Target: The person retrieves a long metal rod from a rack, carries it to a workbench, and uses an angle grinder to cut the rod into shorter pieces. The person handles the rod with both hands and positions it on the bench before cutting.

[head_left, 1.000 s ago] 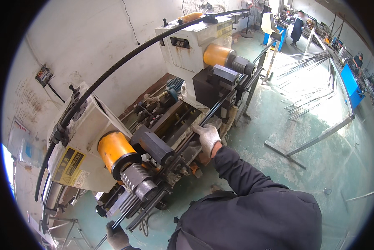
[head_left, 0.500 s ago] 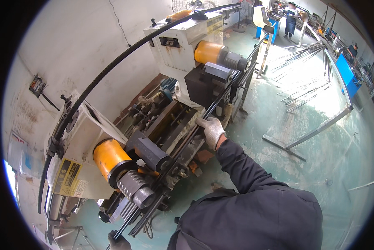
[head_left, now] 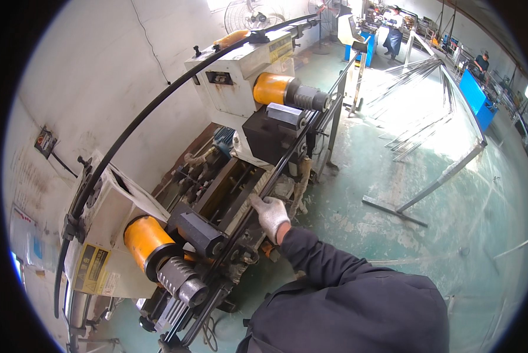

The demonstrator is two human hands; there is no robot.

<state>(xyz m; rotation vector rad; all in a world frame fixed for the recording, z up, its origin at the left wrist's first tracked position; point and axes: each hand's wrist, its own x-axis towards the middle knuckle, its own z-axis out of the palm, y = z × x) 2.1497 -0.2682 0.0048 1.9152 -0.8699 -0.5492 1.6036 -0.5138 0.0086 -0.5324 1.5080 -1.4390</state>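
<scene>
My right hand (head_left: 271, 217), in a whitish work glove, is closed on a long dark metal rod (head_left: 283, 160) at the middle of a two-headed machine. The rod slants from the far right down to the near left, past both heads. At the lower edge my left hand (head_left: 173, 346), in a darker glove, is cut off by the picture; it is at the near ends of the rods, and its fingers are mostly hidden. Beside the rods sit a near orange cylinder (head_left: 148, 240) with a ribbed metal spindle (head_left: 181, 279) and a far orange cylinder (head_left: 271, 88).
A black hose (head_left: 136, 120) arches over the machine. To the right, a metal frame (head_left: 443, 173) on the green floor holds many thin rods (head_left: 420, 132). Blue panels (head_left: 477, 100) and two people stand farther back. A fan (head_left: 249, 16) is by the wall.
The whole view has shifted, so the machine sits lower and farther left. My right hand has come nearer along the rod. My left hand is now cut off more by the lower edge.
</scene>
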